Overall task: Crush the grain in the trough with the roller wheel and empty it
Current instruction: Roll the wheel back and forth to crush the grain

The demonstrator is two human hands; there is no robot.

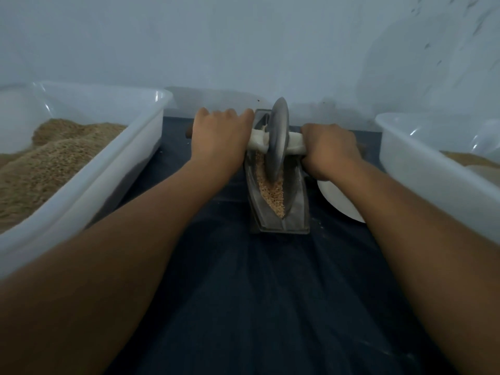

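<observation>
The narrow, boat-shaped grey metal trough (pixel 295 209) sits lengthwise in front of me on the dark blue cloth-covered desk (pixel 270 280), its pointed channel holding a pale tan bed of coarse, pebbly grain (pixel 272 193). Standing upright in that channel is the dull grey metal roller wheel (pixel 276 142), a thin lens-shaped disc whose lower edge is sunk into the grain at about the middle of the trough. A horizontal axle runs through the wheel, wrapped on both sides in wrinkled off-white cloth (pixel 257 139).

My left hand (pixel 219 133) has its grip curled over the axle handle on the left of the wheel, knuckles up, with a dark stub of handle poking out past it. My right hand (pixel 328 147) has its grip clamped round the wrapped handle on the right side, fingers folded under.

Just right of the trough, partly under my right forearm, lies a smooth white round plate (pixel 338 201). On the far left stands a large translucent white plastic tub (pixel 108 169) heaped with fine, sandy brown meal. A matching translucent plastic tub (pixel 422 163) stands on the right, with some tan material inside. Behind everything rises a plain pale grey-blue wall (pixel 243 44).
</observation>
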